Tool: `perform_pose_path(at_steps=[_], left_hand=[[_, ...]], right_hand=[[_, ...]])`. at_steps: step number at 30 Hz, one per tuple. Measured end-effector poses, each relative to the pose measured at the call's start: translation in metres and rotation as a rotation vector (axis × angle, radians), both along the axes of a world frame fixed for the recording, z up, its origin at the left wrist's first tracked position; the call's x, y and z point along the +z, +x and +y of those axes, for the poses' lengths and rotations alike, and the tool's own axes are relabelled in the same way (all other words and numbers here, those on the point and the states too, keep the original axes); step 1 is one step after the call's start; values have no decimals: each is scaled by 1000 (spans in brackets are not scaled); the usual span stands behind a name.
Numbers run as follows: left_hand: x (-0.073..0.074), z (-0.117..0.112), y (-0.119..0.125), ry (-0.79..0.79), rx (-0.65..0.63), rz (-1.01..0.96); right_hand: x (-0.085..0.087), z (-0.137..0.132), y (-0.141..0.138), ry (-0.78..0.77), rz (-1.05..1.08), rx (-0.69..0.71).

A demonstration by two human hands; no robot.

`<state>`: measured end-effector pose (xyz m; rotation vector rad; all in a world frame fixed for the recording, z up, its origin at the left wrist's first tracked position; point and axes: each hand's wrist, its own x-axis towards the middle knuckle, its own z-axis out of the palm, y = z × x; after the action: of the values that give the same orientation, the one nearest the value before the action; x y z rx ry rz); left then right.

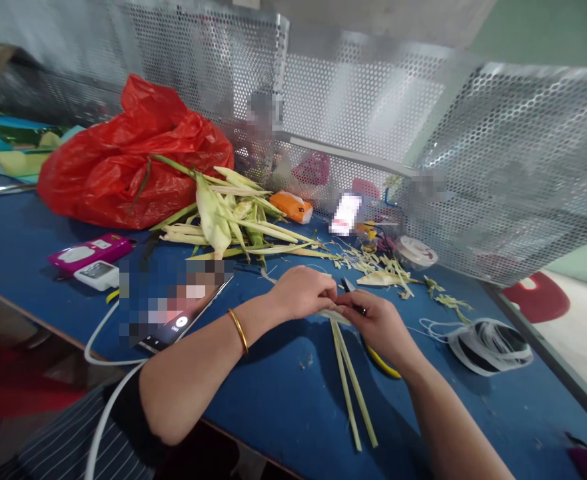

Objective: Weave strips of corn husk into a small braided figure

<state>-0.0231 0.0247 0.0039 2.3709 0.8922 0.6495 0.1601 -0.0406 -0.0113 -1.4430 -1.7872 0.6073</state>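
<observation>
Both hands meet over the blue table. My left hand (303, 291), with a gold bangle on its wrist, is closed, fingertips pinching pale corn husk (337, 316). My right hand (376, 320) pinches the same husk from the other side. Two narrow pale-green stalks (347, 383) run from beneath the fingers toward the table's front. A yellow-handled cutting tool (386, 365) shows under my right hand, its dark tip beyond the fingers; whether it is held or lying there I cannot tell. Fine detail between the fingertips is hidden.
Husks and leaves (216, 217) lie heaped before a red plastic bag (138, 160). Husk scraps (383, 270) scatter beyond my hands. A spool of white cord (490, 347) sits right, a phone (178, 313) and white cable left. Perforated metal panels (353, 100) close off the back.
</observation>
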Motion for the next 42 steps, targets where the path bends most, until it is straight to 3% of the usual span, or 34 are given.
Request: perform_pose_path(at_steps=[3, 6, 9, 14, 17, 22, 28, 35, 42], left_hand=[[4, -3, 1, 108, 48, -81], [3, -10, 6, 185, 298, -360], [-5, -15, 14, -25, 477, -562], [-17, -17, 26, -702, 248, -631], [-14, -17, 26, -902, 273, -678], [-10, -15, 22, -1003, 244, -666], [-13, -15, 24, -939, 297, -730], [-17, -14, 24, -1058, 200, -661], [-18, -14, 24, -1051, 251, -675]], right_hand=[[-4, 0, -1, -109, 87, -49], [-6, 3, -2, -161, 356, -161], [-5, 3, -10, -139, 536, -233], [-5, 0, -27, -148, 610, -207], [-6, -1, -27, -139, 606, -214], [-9, 0, -23, -105, 594, -232], [-7, 1, -24, -217, 663, -175], [-8, 2, -21, -166, 722, -223], [-10, 3, -21, -242, 792, -208]])
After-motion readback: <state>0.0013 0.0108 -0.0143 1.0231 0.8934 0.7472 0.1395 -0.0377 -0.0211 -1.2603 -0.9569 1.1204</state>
